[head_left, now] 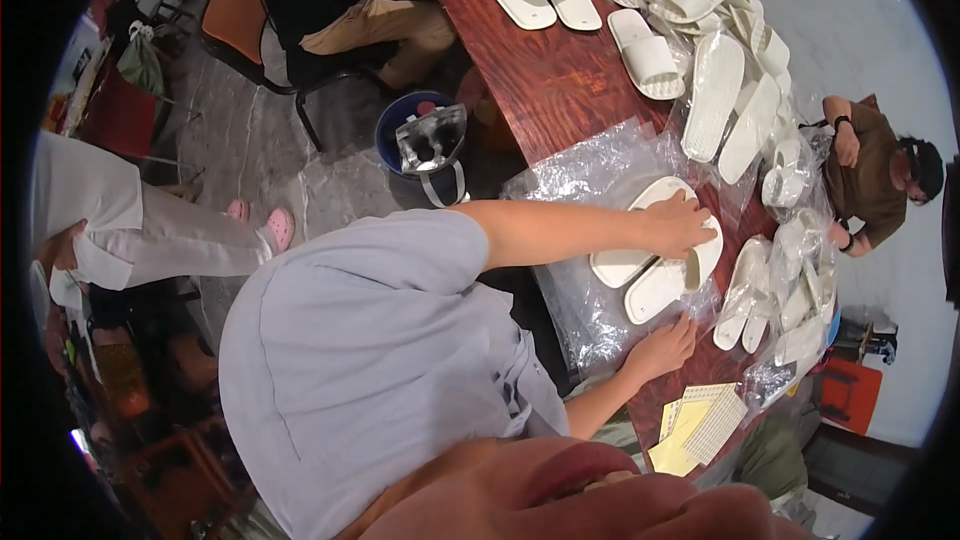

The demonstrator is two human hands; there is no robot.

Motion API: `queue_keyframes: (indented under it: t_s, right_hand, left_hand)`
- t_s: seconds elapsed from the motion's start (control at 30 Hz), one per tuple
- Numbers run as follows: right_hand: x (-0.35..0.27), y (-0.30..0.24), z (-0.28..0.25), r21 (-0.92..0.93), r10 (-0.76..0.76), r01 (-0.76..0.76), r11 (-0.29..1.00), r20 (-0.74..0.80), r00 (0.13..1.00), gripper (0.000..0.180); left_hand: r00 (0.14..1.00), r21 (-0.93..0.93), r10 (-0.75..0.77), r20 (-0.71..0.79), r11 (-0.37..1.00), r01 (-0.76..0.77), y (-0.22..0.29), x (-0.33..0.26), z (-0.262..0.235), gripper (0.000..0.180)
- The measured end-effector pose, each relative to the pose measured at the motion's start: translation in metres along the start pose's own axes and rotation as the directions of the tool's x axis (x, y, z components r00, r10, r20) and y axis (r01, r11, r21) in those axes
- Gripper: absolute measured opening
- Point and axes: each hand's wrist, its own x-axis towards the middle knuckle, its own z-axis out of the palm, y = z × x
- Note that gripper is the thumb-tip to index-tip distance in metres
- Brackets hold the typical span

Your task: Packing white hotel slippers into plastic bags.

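Observation:
A pair of white slippers (650, 298) lies side by side on clear plastic bags (590, 325) at the table's near edge. My left hand (678, 226) reaches over them, its fingers curled over the straps. My right hand (660, 348) rests lower down at the edge of the plastic. Its fingers are bent against a clear bag, and part of this grip is hard to make out. Right beside the slippers lies another white pair (745, 295), apart from my hands.
Many white slippers, some in clear bags (715, 95), cover the far side of the reddish wooden table (500, 50). Yellow label sheets (690, 430) lie near my right arm. A blue bin (395, 135) stands on the floor. Other people sit and stand around the table.

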Motion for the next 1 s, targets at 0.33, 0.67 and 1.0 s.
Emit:
queue_keyframes:
  t_s: [0.33,0.67,1.0]
  right_hand:
    - [0.002,0.002,0.0,-0.018,-0.033,0.032,0.999,-0.054,0.998,0.036]
    - [0.001,-0.005,-0.002,0.03,0.059,-0.057,0.998,-0.091,0.994,0.033]
    - [-0.01,-0.011,0.004,0.059,0.119,-0.115,0.992,-0.064,0.991,0.034]
  left_hand:
    - [0.97,0.119,0.106,-0.218,0.99,-0.081,-0.078,-0.009,-0.111,0.048]
    - [0.825,0.674,-0.498,-0.268,0.515,0.53,-0.34,0.0,-0.277,0.073]
    - [0.945,0.181,0.325,0.026,0.928,-0.325,0.006,-0.023,-0.103,0.046]
